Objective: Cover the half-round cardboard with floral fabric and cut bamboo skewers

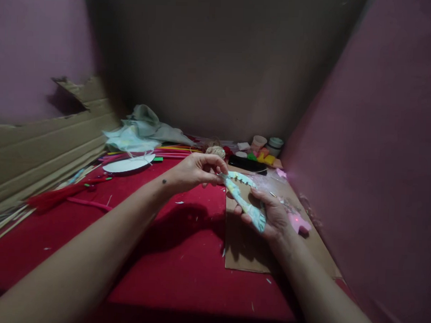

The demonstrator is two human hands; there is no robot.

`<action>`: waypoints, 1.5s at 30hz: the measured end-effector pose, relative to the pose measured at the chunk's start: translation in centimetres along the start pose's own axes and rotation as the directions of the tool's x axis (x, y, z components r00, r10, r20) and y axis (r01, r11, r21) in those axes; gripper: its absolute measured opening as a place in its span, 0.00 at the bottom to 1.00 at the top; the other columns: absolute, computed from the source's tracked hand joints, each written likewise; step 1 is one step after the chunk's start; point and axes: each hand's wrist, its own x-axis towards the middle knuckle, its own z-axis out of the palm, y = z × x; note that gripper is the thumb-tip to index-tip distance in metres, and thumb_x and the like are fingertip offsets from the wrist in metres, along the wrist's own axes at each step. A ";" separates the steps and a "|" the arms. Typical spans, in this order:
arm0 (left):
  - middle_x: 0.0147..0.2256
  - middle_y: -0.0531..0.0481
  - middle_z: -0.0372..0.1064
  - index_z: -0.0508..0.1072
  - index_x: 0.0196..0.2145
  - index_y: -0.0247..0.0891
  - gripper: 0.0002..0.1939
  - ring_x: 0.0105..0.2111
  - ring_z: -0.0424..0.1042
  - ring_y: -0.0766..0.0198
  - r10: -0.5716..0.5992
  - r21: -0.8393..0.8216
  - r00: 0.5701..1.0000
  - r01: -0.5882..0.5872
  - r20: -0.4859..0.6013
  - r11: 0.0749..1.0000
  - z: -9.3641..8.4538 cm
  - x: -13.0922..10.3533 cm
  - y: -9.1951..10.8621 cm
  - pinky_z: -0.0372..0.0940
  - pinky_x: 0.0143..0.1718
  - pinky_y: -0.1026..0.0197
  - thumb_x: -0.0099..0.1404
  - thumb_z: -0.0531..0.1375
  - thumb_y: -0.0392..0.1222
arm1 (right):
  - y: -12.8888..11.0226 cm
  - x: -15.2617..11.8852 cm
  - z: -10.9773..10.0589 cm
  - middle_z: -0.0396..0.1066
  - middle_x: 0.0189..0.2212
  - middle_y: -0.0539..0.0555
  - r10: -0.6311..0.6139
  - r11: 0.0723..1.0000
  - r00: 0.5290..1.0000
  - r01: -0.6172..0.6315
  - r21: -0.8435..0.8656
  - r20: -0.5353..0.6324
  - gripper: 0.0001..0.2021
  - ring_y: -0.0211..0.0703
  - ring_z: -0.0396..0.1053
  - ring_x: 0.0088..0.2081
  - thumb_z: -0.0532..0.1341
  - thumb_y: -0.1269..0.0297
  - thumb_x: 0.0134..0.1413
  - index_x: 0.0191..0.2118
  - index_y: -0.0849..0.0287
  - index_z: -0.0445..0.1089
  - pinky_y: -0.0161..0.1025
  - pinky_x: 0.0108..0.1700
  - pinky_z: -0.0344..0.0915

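Note:
A narrow loop of gathered pale blue-green and yellow cloth (245, 205) stretches between my two hands above the table. My left hand (204, 169) pinches its far left end between thumb and fingers. At the near right end, my right hand (270, 211) is closed around the cloth, with some fingers beneath it. One edge of the loop looks ruffled. Below my right hand lies a brown cardboard sheet (245, 257). Just right of that hand is a pink object with a small red light (298, 224), perhaps a glue gun.
On the red tabletop (183, 278), more pale cloth (139, 130) is heaped at the back left, near a white oval piece (128, 163). A ball of twine (215, 149), a black phone-like slab (248, 164) and small tubs (274, 145) line the back. Cardboard (42, 141) leans left.

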 end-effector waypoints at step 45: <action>0.24 0.49 0.69 0.76 0.30 0.35 0.13 0.21 0.63 0.68 -0.394 0.251 0.895 0.439 -0.208 0.863 -8.2 -6.3 -4.3 0.55 0.21 0.67 0.54 0.65 0.49 | 1.3 0.1 0.4 0.76 0.33 0.56 -0.354 0.905 0.932 0.318 -0.283 -0.084 0.14 0.43 0.73 0.32 0.64 0.59 0.49 0.42 0.60 0.72 0.42 0.38 0.69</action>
